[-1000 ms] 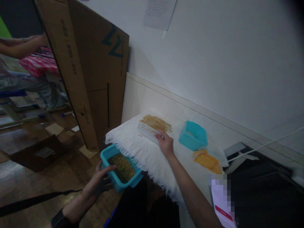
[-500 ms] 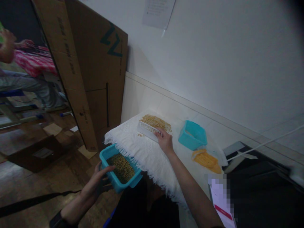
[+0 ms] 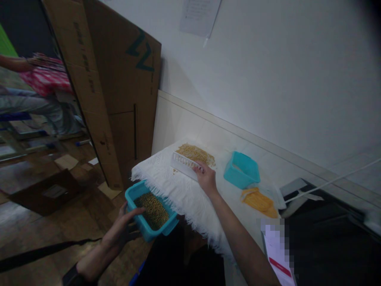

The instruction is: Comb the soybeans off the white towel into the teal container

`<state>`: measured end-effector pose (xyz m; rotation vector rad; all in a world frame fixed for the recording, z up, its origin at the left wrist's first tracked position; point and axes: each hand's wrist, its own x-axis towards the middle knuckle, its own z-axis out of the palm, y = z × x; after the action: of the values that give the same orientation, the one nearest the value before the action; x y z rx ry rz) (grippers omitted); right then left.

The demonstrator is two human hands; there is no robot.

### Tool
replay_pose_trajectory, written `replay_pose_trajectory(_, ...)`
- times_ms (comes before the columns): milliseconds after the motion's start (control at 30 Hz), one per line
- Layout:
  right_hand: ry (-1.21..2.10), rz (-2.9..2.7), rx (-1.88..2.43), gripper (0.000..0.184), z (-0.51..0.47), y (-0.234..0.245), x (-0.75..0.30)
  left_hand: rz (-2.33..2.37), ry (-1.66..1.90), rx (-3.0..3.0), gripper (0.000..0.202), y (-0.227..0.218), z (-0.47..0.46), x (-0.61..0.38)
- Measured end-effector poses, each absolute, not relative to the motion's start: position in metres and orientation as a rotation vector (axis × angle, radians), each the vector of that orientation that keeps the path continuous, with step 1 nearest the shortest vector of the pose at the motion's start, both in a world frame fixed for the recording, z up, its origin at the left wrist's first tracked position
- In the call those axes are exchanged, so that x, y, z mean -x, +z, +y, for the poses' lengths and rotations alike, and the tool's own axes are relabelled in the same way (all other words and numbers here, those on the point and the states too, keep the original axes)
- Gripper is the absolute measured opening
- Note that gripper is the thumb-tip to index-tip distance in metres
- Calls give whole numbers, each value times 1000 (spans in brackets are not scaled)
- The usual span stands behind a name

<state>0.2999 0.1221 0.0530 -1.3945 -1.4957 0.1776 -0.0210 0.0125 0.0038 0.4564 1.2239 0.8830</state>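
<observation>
My left hand (image 3: 120,224) grips the left wall of a turquoise plastic bin (image 3: 145,234), its thumb over the rim. Greenish-yellow beans (image 3: 154,210) cover the bin's bottom; it is held just below the table's front edge. On the white fringed cloth (image 3: 160,169), my right hand (image 3: 206,176) is closed on the right end of a white plastic piece (image 3: 186,167) with a row of slots. This piece stands along the near side of a pile of pale yellow beans (image 3: 193,153). A few loose beans (image 3: 174,171) lie on its near side.
A second turquoise container (image 3: 241,171) stands right of the pile, with an orange-yellow cloth-like item (image 3: 258,201) before it. A phone-like screen (image 3: 276,250) and a black bag-like object (image 3: 327,238) are at right. A tall cardboard box (image 3: 127,87) stands left; beyond it a person (image 3: 32,103) sits.
The slotted white piece has shifted very slightly left and toward me. My left hand and the bin stay nearly still. At far left, the other person's arm has moved.
</observation>
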Motion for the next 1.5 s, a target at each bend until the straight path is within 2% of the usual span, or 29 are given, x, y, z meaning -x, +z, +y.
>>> replay_pose_trajectory(600, 183, -1554, 1401, 22, 122, 61, -285, 1256, 870, -490, 110, 10, 12, 19)
replay_pose_trajectory(867, 153, -1522, 1445, 22, 124, 56, -289, 1253, 865, -487, 100, 12, 11, 18)
replay_pose_trajectory(1500, 180, -1443, 1382, 26, 122, 46, -286, 1254, 869, -480, 106, 10, 13, 19)
